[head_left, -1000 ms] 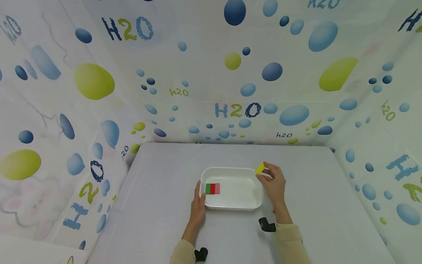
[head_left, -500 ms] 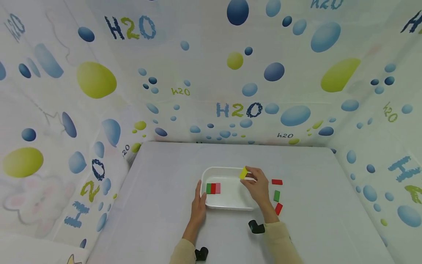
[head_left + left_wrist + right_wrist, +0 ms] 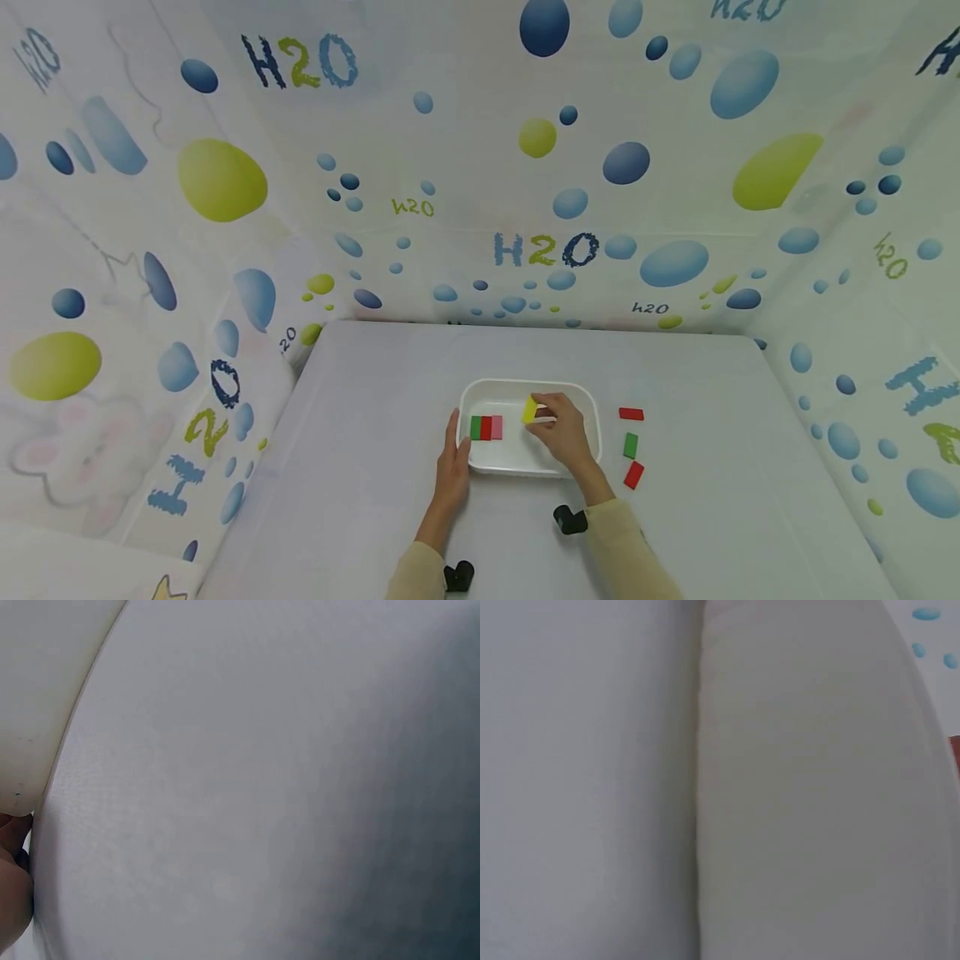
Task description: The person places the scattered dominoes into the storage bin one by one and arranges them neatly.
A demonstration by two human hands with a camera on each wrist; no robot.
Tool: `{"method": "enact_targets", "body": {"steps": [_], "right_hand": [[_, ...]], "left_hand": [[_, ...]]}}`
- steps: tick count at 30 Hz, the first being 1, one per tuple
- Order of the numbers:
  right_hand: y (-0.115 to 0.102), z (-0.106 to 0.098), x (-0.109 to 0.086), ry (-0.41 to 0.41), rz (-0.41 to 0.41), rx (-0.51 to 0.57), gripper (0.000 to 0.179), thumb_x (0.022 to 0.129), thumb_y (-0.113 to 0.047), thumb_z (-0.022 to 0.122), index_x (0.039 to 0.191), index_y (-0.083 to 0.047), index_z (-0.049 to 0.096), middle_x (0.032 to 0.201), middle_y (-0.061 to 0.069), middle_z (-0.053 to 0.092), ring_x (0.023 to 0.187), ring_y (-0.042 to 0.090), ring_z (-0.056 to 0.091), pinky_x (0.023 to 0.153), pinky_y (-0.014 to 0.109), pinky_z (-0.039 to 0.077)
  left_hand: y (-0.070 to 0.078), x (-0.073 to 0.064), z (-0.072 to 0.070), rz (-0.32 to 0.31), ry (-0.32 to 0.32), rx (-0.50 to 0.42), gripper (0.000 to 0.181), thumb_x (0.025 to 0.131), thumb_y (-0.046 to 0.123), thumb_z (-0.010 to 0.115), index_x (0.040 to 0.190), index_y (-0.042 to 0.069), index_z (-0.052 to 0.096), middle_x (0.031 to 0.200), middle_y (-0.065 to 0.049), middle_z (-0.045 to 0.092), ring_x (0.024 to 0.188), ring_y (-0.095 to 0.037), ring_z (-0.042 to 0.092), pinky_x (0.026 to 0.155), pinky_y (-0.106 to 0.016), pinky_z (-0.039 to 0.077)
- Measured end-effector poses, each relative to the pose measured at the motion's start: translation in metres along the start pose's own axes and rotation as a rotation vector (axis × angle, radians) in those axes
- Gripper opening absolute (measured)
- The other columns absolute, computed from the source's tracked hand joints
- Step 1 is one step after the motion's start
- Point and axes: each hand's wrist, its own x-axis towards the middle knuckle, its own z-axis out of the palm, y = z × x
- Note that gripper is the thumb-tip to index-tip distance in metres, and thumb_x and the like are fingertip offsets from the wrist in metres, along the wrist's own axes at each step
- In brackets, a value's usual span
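Observation:
My right hand pinches a yellow block between thumb and fingers, over the middle of a white tray. Whether the block touches the tray floor, I cannot tell. At the tray's left end my left hand holds the rim, its thumb by the near corner. Inside, toward the left, a green block, a red block and a pink block stand side by side in a row. The left wrist view catches part of the left hand against the tray wall; the right wrist view has mostly tray wall.
Right of the tray, on the white tabletop, lie a red block, a green block and another red block. Dark wrist cameras stick out beside both sleeves. Patterned sheeting surrounds the table.
My right hand has carried the yellow block leftward and down, from the tray's far right corner to above its middle. The loose blocks at right came into sight. The left hand stays put.

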Motion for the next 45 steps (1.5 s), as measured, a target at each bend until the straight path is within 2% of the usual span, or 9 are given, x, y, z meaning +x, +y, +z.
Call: {"method": "enact_targets", "body": {"steps": [7,12,19,28,34,41,45], "right_hand": [[0.004,0.009,-0.002,-0.042,0.028,-0.084,0.050,0.076,0.004,0.078,0.123,0.000,0.065,0.111,0.014,0.061,0.099,0.028,0.067,0.080,0.029,0.059],[0.007,0.013,0.001,-0.072,0.051,-0.100,0.049,0.076,0.004,0.077,0.123,0.000,0.065,0.113,0.014,0.061,0.100,0.028,0.066,0.082,0.031,0.059],[0.008,0.017,0.007,-0.124,-0.006,-0.111,0.046,0.073,0.008,0.077,0.118,0.006,0.066,0.108,0.018,0.062,0.096,0.032,0.067,0.080,0.036,0.060],[0.007,0.028,0.013,-0.211,0.084,-0.192,0.045,0.076,0.008,0.075,0.120,0.004,0.065,0.108,0.015,0.062,0.099,0.029,0.064,0.087,0.039,0.058],[0.008,0.033,0.015,-0.243,0.099,-0.218,0.046,0.076,0.009,0.074,0.121,0.003,0.065,0.110,0.015,0.062,0.099,0.028,0.062,0.088,0.041,0.057],[0.008,0.036,0.017,-0.251,0.107,-0.320,0.046,0.076,0.006,0.075,0.120,0.000,0.066,0.106,0.012,0.061,0.095,0.022,0.059,0.089,0.038,0.056],[0.008,0.038,0.018,-0.255,0.083,-0.370,0.045,0.073,0.006,0.078,0.117,0.000,0.069,0.098,0.010,0.058,0.089,0.020,0.054,0.082,0.033,0.054]], "left_hand": [[0.002,-0.001,0.000,0.003,-0.002,0.003,0.055,0.105,0.025,0.036,0.157,0.026,0.018,0.162,-0.008,0.026,0.149,-0.033,0.024,0.119,-0.058,0.021],[0.003,-0.001,0.000,-0.004,-0.004,0.006,0.055,0.105,0.027,0.036,0.157,0.027,0.018,0.162,-0.008,0.026,0.148,-0.033,0.025,0.118,-0.059,0.022],[0.003,0.000,0.001,-0.013,0.002,0.016,0.055,0.105,0.024,0.036,0.157,0.026,0.018,0.161,-0.007,0.027,0.148,-0.031,0.026,0.119,-0.057,0.022],[0.001,0.001,0.001,0.019,0.013,0.032,0.054,0.106,0.023,0.036,0.157,0.023,0.020,0.160,-0.011,0.028,0.147,-0.035,0.028,0.118,-0.059,0.023],[0.000,0.001,0.001,0.019,0.019,0.020,0.053,0.105,0.024,0.037,0.156,0.025,0.022,0.160,-0.009,0.030,0.147,-0.034,0.029,0.118,-0.059,0.022],[0.001,0.001,0.000,0.016,0.014,0.018,0.054,0.105,0.024,0.036,0.157,0.025,0.020,0.160,-0.010,0.029,0.147,-0.034,0.028,0.118,-0.060,0.023],[0.001,0.000,0.001,0.013,0.010,0.015,0.054,0.105,0.024,0.036,0.157,0.025,0.020,0.161,-0.009,0.029,0.147,-0.034,0.028,0.117,-0.060,0.022]]}}
